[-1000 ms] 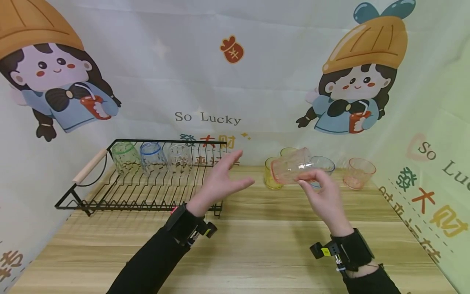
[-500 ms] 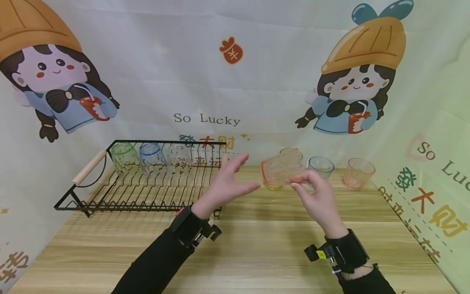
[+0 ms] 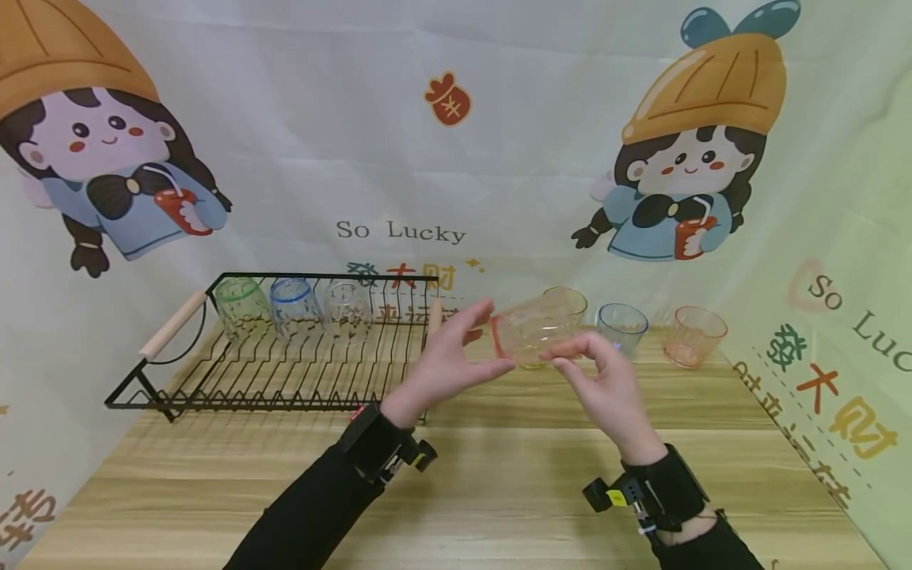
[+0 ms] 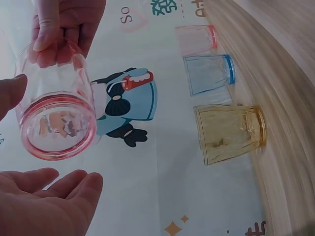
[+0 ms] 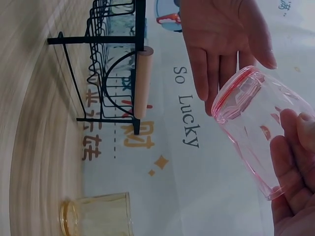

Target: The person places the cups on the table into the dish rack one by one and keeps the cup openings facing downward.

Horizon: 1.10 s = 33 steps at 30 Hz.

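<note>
One pink drinking glass (image 3: 527,328) is up off the table (image 3: 499,499), tipped nearly sideways just right of frame centre, thick base toward frame left. Right hand (image 3: 606,381) pinches it near the rim end. Left hand (image 3: 447,362) grasps nothing: fingers extended, thumb apart, at the base end. From here I can't quite tell whether a fingertip touches the base.

Risk: grip is at one end only. Base looks heavy, so slick glass or a loose pinch could let it swing down or drop. Yellow glass (image 4: 226,135) stands behind it, blue glass (image 3: 623,326) to frame right; a slip or low sweep could knock either. Wire rack (image 3: 285,408), frame left, bears three glasses (image 3: 295,310); swinging wide that way could clip it.
</note>
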### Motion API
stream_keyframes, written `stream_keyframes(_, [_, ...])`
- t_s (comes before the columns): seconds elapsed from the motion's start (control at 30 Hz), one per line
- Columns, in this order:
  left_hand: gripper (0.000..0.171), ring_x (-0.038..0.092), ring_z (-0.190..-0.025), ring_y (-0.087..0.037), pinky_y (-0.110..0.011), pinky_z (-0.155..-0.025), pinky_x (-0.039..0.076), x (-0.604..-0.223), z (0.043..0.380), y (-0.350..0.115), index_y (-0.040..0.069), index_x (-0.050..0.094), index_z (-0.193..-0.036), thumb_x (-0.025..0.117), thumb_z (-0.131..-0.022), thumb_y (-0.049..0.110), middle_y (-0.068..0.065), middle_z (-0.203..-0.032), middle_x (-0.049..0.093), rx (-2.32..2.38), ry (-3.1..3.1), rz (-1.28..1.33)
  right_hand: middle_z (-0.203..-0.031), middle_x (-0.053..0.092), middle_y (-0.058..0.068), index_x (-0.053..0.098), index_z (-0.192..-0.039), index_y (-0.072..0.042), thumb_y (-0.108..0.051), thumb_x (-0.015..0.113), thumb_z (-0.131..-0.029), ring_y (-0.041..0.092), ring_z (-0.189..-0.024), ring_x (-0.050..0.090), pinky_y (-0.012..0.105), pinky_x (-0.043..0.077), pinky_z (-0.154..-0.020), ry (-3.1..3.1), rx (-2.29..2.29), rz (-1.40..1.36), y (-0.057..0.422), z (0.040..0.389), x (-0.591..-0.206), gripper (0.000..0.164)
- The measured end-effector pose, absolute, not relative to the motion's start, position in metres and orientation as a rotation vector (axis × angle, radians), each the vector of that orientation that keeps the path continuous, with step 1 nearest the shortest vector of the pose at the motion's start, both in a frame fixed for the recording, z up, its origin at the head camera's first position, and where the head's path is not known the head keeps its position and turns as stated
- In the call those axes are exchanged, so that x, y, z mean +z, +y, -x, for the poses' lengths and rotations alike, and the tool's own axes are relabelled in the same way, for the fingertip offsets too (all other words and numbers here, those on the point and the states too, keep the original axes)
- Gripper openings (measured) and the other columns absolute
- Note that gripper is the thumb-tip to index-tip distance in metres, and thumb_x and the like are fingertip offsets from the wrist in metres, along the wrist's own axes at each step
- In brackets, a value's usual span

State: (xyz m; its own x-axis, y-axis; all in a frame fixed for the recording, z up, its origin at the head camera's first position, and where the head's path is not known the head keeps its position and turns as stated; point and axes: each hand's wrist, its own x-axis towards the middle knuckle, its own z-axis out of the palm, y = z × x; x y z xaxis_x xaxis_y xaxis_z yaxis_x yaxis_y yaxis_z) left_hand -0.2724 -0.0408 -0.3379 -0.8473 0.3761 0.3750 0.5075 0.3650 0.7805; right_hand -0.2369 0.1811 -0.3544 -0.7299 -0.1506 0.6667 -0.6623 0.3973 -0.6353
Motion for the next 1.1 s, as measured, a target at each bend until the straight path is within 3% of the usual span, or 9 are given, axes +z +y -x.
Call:
stream_keyframes(0.33, [0.084,0.05,-0.124,-0.023,-0.03,-0.1,0.048,-0.339,0.271,-0.038,0.008,0.032,-0.145,0.079,-0.076,0.013,-0.009,-0.141,0.045,-1.797,-2.302,0.87,-0.093,0.07,0.009,0.062,-0.093,-0.001,0.004,0.061,-0.087,0.01,-0.094,0.061,0.018,0.047,-0.084,-2.063,1.404,-0.782,0.175,0.236,-0.355,0.009])
stream_keyframes(0.57, [0.072,0.05,-0.122,-0.022,-0.027,-0.095,0.051,-0.339,0.269,-0.036,0.008,0.038,-0.139,0.075,-0.078,0.006,-0.009,-0.137,0.046,-1.944,-2.168,0.936,-0.094,0.069,-0.006,0.058,-0.093,0.007,0.011,0.058,-0.085,0.005,-0.092,0.061,0.019,0.049,-0.085,-1.936,1.557,-0.82,0.172,0.237,-0.356,0.009])
stream_keyframes(0.8, [0.067,0.054,-0.115,-0.028,-0.03,-0.091,0.054,-0.337,0.267,-0.035,0.004,0.043,-0.134,0.076,-0.076,0.0,-0.013,-0.131,0.049,-1.989,-2.098,0.889,-0.096,0.067,-0.014,0.058,-0.098,0.008,0.006,0.057,-0.089,0.007,-0.097,0.061,0.02,0.049,-0.09,-1.952,1.593,-0.823,0.171,0.239,-0.357,0.01])
stream_keyframes(1.1, [0.062,0.056,-0.109,-0.025,-0.03,-0.089,0.055,-0.337,0.266,-0.037,0.004,0.045,-0.131,0.074,-0.076,0.0,-0.014,-0.125,0.052,-1.985,-2.071,0.851,-0.104,0.067,-0.007,0.06,-0.106,0.005,0.009,0.058,-0.087,0.008,-0.102,0.059,0.019,0.045,-0.095,-1.937,1.578,-0.823,0.17,0.239,-0.357,0.019])
